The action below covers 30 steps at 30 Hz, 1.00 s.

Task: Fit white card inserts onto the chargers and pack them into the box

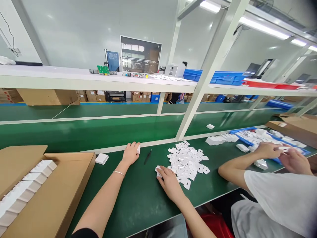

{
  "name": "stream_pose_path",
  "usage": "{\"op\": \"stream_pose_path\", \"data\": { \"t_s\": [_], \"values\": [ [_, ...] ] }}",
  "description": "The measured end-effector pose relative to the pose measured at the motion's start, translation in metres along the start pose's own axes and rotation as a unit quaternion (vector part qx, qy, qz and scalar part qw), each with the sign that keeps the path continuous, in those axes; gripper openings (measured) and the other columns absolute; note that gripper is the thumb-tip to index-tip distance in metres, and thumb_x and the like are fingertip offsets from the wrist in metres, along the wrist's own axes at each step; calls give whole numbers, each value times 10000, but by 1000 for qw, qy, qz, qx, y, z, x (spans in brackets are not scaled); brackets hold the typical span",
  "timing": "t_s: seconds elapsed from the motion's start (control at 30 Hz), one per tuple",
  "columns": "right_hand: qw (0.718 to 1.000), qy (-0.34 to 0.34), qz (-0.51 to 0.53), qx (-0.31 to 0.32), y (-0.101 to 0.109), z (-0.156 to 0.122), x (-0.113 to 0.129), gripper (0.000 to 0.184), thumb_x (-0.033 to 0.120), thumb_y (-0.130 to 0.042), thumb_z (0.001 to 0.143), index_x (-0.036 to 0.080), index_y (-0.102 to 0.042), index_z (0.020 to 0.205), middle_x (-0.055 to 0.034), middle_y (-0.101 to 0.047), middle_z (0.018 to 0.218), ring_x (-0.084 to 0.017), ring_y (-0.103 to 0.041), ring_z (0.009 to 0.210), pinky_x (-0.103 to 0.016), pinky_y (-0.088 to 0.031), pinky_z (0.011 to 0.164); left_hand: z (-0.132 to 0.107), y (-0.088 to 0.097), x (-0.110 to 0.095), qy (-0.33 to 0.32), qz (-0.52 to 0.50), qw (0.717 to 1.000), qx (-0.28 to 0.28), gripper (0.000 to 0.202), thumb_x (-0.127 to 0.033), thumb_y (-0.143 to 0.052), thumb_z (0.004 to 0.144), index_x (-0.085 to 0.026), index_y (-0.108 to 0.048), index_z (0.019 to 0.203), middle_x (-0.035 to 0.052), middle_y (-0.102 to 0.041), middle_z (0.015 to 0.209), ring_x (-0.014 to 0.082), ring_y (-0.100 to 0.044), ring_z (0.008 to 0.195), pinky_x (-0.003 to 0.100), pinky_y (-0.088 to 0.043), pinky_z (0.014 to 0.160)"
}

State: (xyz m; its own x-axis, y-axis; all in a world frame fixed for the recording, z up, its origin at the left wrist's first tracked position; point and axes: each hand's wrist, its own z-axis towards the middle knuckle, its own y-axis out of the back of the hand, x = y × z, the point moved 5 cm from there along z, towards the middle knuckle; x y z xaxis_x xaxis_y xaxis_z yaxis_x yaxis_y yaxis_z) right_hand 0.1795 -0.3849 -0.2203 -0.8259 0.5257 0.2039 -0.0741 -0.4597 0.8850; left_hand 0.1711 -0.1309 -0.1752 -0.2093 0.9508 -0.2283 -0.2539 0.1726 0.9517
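Note:
My left hand [130,154], a bracelet on its wrist, is closed around a white plastic housing [138,149] near the back edge of the green bench; the fingers hide most of it. At the left edge of a loose pile of flat white plastic plates [187,162] with cut-out slots, my right hand [170,183] has its curled fingers on a white plate [158,170]. A dark pen-like tool [148,156] lies between my hands. Left of my left hand rests another white housing [101,158].
An open cardboard box [81,185] with a row of white housings [27,186] stands at left. On the right, a co-worker's hands [269,150] hold a white part beside a blue tray [247,132] of white pieces. A slanted white post [198,99] and shelf [99,81] rise behind the bench.

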Motion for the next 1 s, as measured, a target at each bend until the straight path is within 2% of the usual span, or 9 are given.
{"op": "stream_pose_path", "data": {
  "t_s": [0.17, 0.23, 0.3, 0.4, 0.5, 0.6, 0.7, 0.83, 1.0],
  "values": [
    [1000, 8, 21, -9, -3, 13, -2, 351, 92, -460, 967, 188, -714, 1190, -123, -695, 1189, -261, -663, 1069, -457, -545, 915, -48, 6, 8, -42, -49, 998, -1, 558, -144, -561, 901, -232, -514, 1450, 109, -485, 1469, 300, -452, 1330, 440, -445, 1106],
    [999, 4, 47, -8, -1, 22, 1, 321, 99, -468, 961, 182, -735, 1118, -121, -707, 1123, -268, -665, 1025, -463, -541, 887, -67, 10, 12, -42, -116, 992, -3, 541, -175, -545, 941, -270, -502, 1471, 100, -449, 1497, 270, -464, 1349, 409, -450, 1109],
    [995, -10, 102, -9, 5, 34, 5, 281, 122, -497, 955, 178, -732, 1098, -114, -712, 1101, -276, -661, 1019, -475, -536, 889, -83, 16, 18, -26, -235, 971, -19, 526, -242, -515, 990, -301, -462, 1510, 100, -455, 1480, 247, -499, 1332, 403, -445, 1114],
    [966, -36, 251, -46, 26, 59, 19, 262, 195, -565, 951, 199, -694, 1178, -96, -693, 1178, -255, -645, 1094, -456, -530, 964, -101, 27, 26, -4, -407, 912, -51, 509, -328, -494, 1028, -311, -429, 1532, 98, -481, 1461, 233, -506, 1337, 408, -424, 1136],
    [912, -31, 401, -83, 50, 88, 42, 332, 260, -624, 940, 235, -656, 1269, -84, -653, 1224, -213, -636, 1089, -387, -547, 953, -109, 40, 27, -7, -513, 854, -83, 458, -359, -503, 1030, -266, -476, 1478, 119, -489, 1458, 238, -529, 1306, 391, -491, 1062],
    [880, 0, 469, -68, 64, 113, 71, 299, 279, -647, 940, 244, -690, 1234, -92, -630, 1194, -206, -619, 1076, -353, -546, 911, -113, 51, 23, -17, -551, 828, -103, 378, -348, -515, 1027, -238, -528, 1389, 124, -544, 1360, 218, -595, 1154, 356, -546, 940],
    [867, 38, 494, -50, 65, 127, 94, 278, 271, -661, 934, 259, -708, 1207, -83, -606, 1115, -199, -606, 1031, -353, -531, 901, -116, 58, 18, -39, -551, 827, -109, 311, -312, -528, 1019, -237, -559, 1319, 108, -564, 1286, 194, -611, 1039, 334, -539, 888],
    [852, 64, 519, -22, 54, 128, 107, 295, 240, -663, 927, 285, -706, 1216, -70, -568, 1103, -188, -594, 1025, -346, -529, 900, -118, 59, 18, -43, -561, 819, -109, 292, -285, -533, 995, -235, -565, 1281, 94, -565, 1228, 181, -599, 942, 313, -516, 818],
    [857, 79, 507, 33, 41, 118, 112, 311, 231, -662, 925, 306, -721, 1220, -59, -542, 1074, -179, -577, 1007, -364, -525, 930, -119, 56, 14, -48, -616, 784, -55, 386, -364, -536, 940, -217, -573, 1295, 102, -560, 1238, 216, -562, 946, 312, -478, 752]
  ]
}}
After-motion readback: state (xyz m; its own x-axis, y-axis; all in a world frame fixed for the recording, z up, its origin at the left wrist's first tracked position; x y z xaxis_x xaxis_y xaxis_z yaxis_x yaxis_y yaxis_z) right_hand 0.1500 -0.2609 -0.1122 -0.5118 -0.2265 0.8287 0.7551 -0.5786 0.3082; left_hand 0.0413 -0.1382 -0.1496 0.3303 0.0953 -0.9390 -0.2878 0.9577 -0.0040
